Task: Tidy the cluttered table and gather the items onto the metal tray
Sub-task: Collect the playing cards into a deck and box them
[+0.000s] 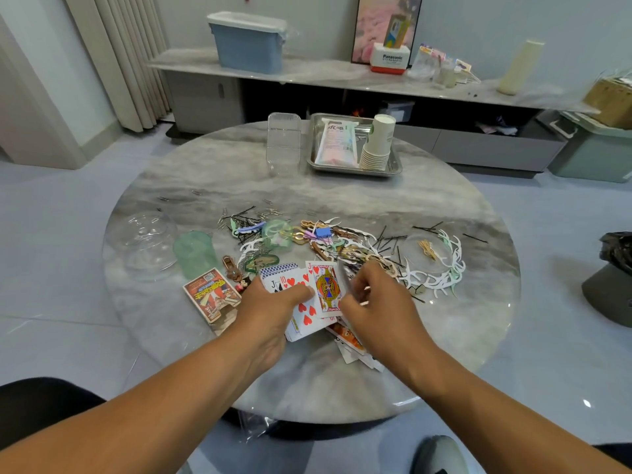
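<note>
My left hand (270, 313) holds a fanned stack of playing cards (309, 295) just above the round marble table (307, 381), thumb on top. My right hand (379, 302) is beside it with curled fingers at the cards' right edge, over more loose cards (349, 343) on the table. The metal tray (393, 169) stands at the table's far side and carries a white pouch (333, 142) and a stack of paper cups (378, 142). A mess of hairpins, clips and floss picks (342, 241) lies beyond my hands.
An open card box (212, 294) lies left of my left hand, with a green cup (195, 253) and a clear dome lid (145, 239) beyond it. A clear plastic box (284, 142) stands left of the tray. A small clear dish (429, 251) sits right.
</note>
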